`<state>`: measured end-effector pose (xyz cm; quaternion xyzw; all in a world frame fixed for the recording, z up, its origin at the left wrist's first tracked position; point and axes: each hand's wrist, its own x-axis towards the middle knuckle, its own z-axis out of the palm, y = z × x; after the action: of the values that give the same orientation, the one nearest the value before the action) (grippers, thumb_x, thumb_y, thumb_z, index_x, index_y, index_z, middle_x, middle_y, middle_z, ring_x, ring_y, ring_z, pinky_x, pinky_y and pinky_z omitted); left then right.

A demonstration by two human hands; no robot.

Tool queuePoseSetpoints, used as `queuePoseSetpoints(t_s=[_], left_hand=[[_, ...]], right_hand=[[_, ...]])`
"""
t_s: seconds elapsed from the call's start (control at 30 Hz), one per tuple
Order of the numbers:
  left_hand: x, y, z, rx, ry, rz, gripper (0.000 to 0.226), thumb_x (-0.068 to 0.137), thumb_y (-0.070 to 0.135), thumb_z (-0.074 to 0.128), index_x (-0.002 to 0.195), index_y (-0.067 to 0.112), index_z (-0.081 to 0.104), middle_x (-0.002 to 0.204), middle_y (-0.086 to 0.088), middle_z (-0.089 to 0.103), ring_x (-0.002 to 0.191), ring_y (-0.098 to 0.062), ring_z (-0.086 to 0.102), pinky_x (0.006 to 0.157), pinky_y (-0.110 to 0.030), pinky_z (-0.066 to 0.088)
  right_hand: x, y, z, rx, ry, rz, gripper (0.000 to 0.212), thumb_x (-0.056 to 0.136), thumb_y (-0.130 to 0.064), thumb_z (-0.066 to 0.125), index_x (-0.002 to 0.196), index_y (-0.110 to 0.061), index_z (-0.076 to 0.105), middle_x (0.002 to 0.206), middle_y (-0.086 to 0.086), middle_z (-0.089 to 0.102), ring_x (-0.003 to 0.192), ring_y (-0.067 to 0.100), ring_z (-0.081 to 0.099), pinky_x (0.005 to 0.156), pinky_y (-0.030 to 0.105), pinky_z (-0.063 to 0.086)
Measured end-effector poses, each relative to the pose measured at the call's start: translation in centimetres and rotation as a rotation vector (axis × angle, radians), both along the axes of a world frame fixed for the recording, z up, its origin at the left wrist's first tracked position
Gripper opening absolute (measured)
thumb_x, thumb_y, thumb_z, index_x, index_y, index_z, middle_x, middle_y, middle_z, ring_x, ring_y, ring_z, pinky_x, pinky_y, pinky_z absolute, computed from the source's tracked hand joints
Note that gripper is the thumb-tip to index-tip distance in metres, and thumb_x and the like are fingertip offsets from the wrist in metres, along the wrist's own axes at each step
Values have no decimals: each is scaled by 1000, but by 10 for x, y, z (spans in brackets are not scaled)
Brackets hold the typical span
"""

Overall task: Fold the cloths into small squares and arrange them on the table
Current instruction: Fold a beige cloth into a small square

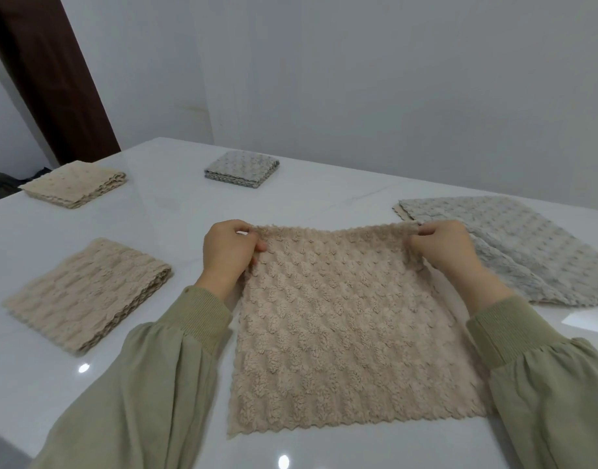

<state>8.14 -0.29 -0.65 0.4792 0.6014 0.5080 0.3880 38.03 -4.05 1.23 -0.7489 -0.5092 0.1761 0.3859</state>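
A beige fluffy cloth [341,333] lies spread flat on the white table [175,211] right in front of me. My left hand [228,253] pinches its far left corner and my right hand [443,250] pinches its far right corner, with the far edge lifted a little off the table. A folded beige cloth [87,294] sits to the left. Farther back lie a second folded beige cloth [76,184] and a folded grey cloth [241,169]. An unfolded grey cloth [514,245] lies at the right, on top of another beige one.
The table's far edge runs along a white wall. A dark brown door frame [54,79] stands at the back left, with a dark object [6,184] on the floor below it. A white paper scrap [588,321] lies at the right edge.
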Motion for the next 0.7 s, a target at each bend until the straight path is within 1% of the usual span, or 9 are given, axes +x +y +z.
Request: queuePoseSetpoints(t_s=[0.07, 0.1, 0.2, 0.3, 0.4, 0.47, 0.53, 0.6, 0.7], left_hand=[[2, -2, 0, -8, -28, -36, 19, 85, 5, 51, 86, 13, 69, 69, -4, 73, 63, -20, 66, 59, -33, 52], [3, -2, 2, 23, -5, -52, 19, 87, 9, 52, 86, 18, 69, 73, 0, 73, 72, -16, 69, 69, -35, 56], [4, -6, 10, 182, -42, -60, 17, 90, 19, 56, 87, 28, 70, 92, 6, 72, 94, -11, 67, 90, -35, 52], [2, -12, 16, 217, -138, -16, 18, 89, 21, 58, 79, 23, 72, 86, 1, 73, 89, -17, 69, 85, -33, 54], [-3, -15, 8, 82, -160, -13, 18, 84, 12, 63, 69, 14, 73, 77, -6, 71, 80, -27, 67, 73, -35, 54], [-6, -20, 4, 19, -133, -48, 19, 82, 5, 63, 67, 12, 73, 75, -7, 69, 77, -25, 64, 68, -33, 51], [-8, -25, 5, 33, -47, -54, 22, 81, 1, 62, 68, 15, 72, 76, -4, 69, 75, -20, 62, 67, -30, 49], [-10, -32, 10, 69, 102, -79, 21, 82, 1, 60, 74, 16, 72, 76, -3, 68, 71, -17, 61, 67, -27, 48], [-12, -46, 15, 90, 358, -156, 17, 83, 5, 60, 80, 19, 71, 70, 2, 62, 66, -11, 56, 63, -21, 45]], right_hand=[[-2, -1, 0, -22, 120, 22, 21, 81, 2, 56, 61, -2, 59, 49, 10, 56, 36, 17, 42, 41, 22, 35], [-6, -2, 2, -10, 204, 35, 18, 85, 2, 53, 71, -2, 64, 58, 11, 64, 38, 16, 50, 41, 23, 41], [-15, -2, 9, 216, 278, 26, 19, 91, -11, 53, 89, -5, 70, 72, 9, 66, 58, 20, 56, 59, 31, 47], [-20, -6, 14, 435, 281, -17, 28, 91, -22, 52, 81, -5, 72, 72, 20, 62, 68, 20, 54, 69, 33, 43], [-24, -18, -8, 347, 166, -55, 34, 87, -21, 54, 74, 8, 64, 60, 26, 52, 57, 17, 44, 60, 27, 33], [-24, -25, -18, 288, 105, -61, 25, 84, -13, 55, 63, -1, 62, 54, 13, 51, 53, 13, 40, 55, 26, 31], [-23, -29, -17, 332, 76, -112, 25, 84, -11, 54, 60, -7, 58, 53, 5, 48, 54, 14, 40, 53, 28, 31], [-23, -36, -15, 372, 14, -147, 23, 84, -12, 52, 62, -7, 56, 56, 5, 49, 56, 16, 41, 54, 29, 30], [-22, -46, -20, 273, -56, -134, 17, 87, -11, 52, 79, -9, 67, 72, 4, 61, 59, 13, 48, 58, 26, 33]])
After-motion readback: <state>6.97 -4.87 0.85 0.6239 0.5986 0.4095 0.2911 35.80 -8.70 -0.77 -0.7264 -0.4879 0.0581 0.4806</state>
